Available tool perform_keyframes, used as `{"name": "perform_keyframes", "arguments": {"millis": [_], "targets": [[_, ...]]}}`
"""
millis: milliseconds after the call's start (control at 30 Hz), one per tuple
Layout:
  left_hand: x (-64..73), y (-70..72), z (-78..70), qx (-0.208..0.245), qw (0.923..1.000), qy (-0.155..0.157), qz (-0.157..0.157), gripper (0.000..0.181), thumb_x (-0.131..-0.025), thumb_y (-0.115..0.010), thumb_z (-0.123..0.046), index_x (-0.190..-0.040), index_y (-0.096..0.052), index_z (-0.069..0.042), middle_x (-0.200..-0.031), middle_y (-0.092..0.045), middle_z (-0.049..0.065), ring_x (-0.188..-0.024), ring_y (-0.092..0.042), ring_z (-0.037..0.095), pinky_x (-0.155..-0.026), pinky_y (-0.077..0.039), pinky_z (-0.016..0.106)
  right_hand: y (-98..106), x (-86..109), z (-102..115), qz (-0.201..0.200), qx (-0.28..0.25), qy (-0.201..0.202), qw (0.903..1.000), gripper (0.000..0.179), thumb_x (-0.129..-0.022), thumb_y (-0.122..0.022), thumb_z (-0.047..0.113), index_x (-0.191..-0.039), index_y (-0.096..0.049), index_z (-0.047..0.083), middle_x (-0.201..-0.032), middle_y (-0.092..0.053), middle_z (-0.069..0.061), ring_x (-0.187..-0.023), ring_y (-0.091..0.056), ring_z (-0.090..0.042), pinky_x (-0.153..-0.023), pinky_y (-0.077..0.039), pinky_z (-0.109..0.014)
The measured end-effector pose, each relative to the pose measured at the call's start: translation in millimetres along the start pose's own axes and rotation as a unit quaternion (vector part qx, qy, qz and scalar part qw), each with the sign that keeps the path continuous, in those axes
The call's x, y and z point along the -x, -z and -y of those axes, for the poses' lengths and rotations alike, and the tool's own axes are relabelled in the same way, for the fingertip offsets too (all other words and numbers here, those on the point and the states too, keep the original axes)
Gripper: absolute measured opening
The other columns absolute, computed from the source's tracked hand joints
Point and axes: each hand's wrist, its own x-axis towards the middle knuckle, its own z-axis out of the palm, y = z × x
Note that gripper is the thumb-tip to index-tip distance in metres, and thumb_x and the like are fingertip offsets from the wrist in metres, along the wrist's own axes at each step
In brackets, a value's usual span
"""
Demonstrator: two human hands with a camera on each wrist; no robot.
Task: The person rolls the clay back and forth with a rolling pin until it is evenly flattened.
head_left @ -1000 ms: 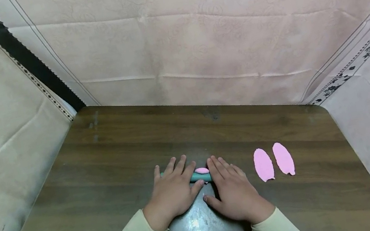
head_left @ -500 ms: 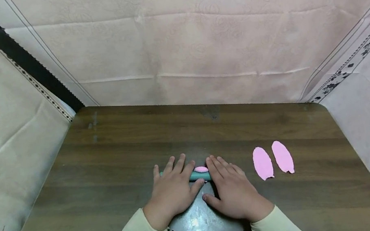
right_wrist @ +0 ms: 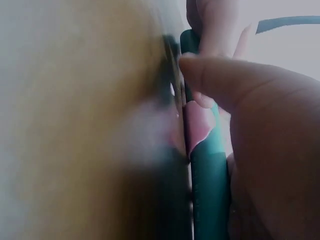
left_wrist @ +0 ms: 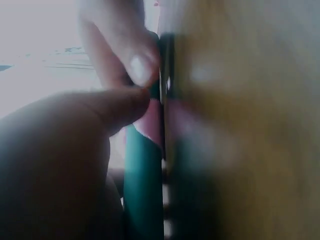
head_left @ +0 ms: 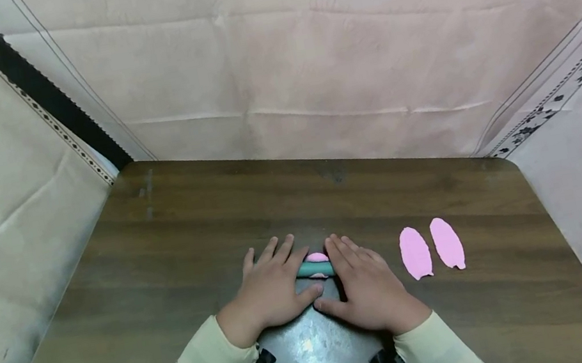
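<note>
My left hand (head_left: 270, 290) lies over the left part of a green rolling pin (head_left: 315, 269), fingers straight and spread. Across the pin's right part rests my right hand (head_left: 369, 284), with its fingers straight and close together. Between the hands, a thin pink piece (head_left: 316, 257) that looks like clay shows beyond the pin and just in front of it. Both wrist views show pink clay (right_wrist: 199, 124) curving up against the pin's side, close to the thumbs. The palms hide both ends of the pin in the head view.
Two flat oval pink pieces (head_left: 415, 252) lie side by side to the right of the hands on the brown wooden table (head_left: 173, 241). A shiny glare patch marks the table nearest the body. Pale cloth (head_left: 279, 80) hangs behind and along both sides.
Both hands and the rolling pin have shifted slightly forward, away from the body. More of the pink clay now shows on both sides of the pin. The two oval pieces stay put.
</note>
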Motion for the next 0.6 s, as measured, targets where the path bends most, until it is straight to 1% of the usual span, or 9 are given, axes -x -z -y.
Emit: {"name": "perform_keyframes", "arguments": {"millis": [67,133,233,300,367,467,600], "targets": [[-3.7,3.8,2.5,0.001,0.9999,-0.008,0.008,0.081,-0.108,-0.059,-0.072,-0.174,-0.045,-0.027,-0.188,-0.026,0.009,-0.174,-0.022,0.043,-0.132,-0.015,0.082,1.3,-5.6,-1.2,0.004,0.006,-0.003,1.0,0.118,-0.099,-0.064,0.082,-0.18,-0.022,0.008,-0.189,-0.021,-0.013,-0.176,-0.022,-0.034,-0.135,-0.032,-0.066],[-9.7,4.7,4.2,-0.003,0.9998,-0.014,0.015,0.08,-0.109,-0.058,-0.072,-0.175,-0.045,-0.028,-0.188,-0.026,0.01,-0.175,-0.022,0.043,-0.133,-0.014,0.082,2.8,-10.5,-4.0,0.013,0.015,-0.006,0.9998,0.123,-0.096,-0.065,0.086,-0.18,-0.021,0.007,-0.188,-0.02,-0.014,-0.176,-0.021,-0.034,-0.136,-0.032,-0.065],[-20.0,6.6,6.3,-0.013,0.9995,-0.014,0.023,0.081,-0.109,-0.054,-0.075,-0.176,-0.043,-0.031,-0.188,-0.024,0.009,-0.175,-0.02,0.042,-0.136,-0.011,0.079,3.9,-21.0,-10.2,0.024,0.033,-0.007,0.9992,0.129,-0.092,-0.064,0.091,-0.18,-0.02,0.008,-0.189,-0.018,-0.013,-0.176,-0.019,-0.033,-0.138,-0.029,-0.063],[-27.2,7.9,8.3,-0.023,0.9993,-0.013,0.027,0.081,-0.109,-0.048,-0.078,-0.176,-0.041,-0.032,-0.189,-0.023,0.007,-0.176,-0.018,0.04,-0.137,-0.01,0.076,4.7,-28.9,-14.4,0.029,0.038,-0.005,0.9989,0.132,-0.091,-0.064,0.093,-0.181,-0.019,0.008,-0.189,-0.016,-0.013,-0.177,-0.018,-0.032,-0.139,-0.026,-0.062],[-34.6,9.3,11.0,-0.026,0.9991,-0.012,0.031,0.08,-0.111,-0.038,-0.08,-0.177,-0.039,-0.034,-0.189,-0.022,0.006,-0.177,-0.016,0.038,-0.138,-0.008,0.075,4.8,-37.0,-19.0,0.033,0.043,-0.004,0.9985,0.134,-0.089,-0.063,0.096,-0.181,-0.017,0.009,-0.19,-0.014,-0.011,-0.177,-0.016,-0.031,-0.14,-0.023,-0.062],[-45.0,10.9,16.9,-0.015,0.999,-0.016,0.039,0.077,-0.114,-0.026,-0.079,-0.176,-0.039,-0.037,-0.19,-0.02,0.003,-0.177,-0.013,0.035,-0.139,-0.006,0.074,7.1,-46.5,-24.9,0.04,0.04,-0.001,0.9984,0.138,-0.086,-0.064,0.098,-0.181,-0.016,0.011,-0.191,-0.012,-0.009,-0.178,-0.012,-0.032,-0.141,-0.019,-0.063],[-58.9,11.1,26.4,0.01,0.9988,-0.034,0.035,0.068,-0.118,-0.021,-0.07,-0.175,-0.041,-0.039,-0.19,-0.02,0.001,-0.178,-0.011,0.033,-0.139,-0.004,0.073,11.8,-55.9,-31.8,0.053,0.037,0.0,0.9979,0.143,-0.082,-0.066,0.101,-0.182,-0.014,0.013,-0.191,-0.008,-0.008,-0.178,-0.008,-0.033,-0.141,-0.016,-0.063]]}}
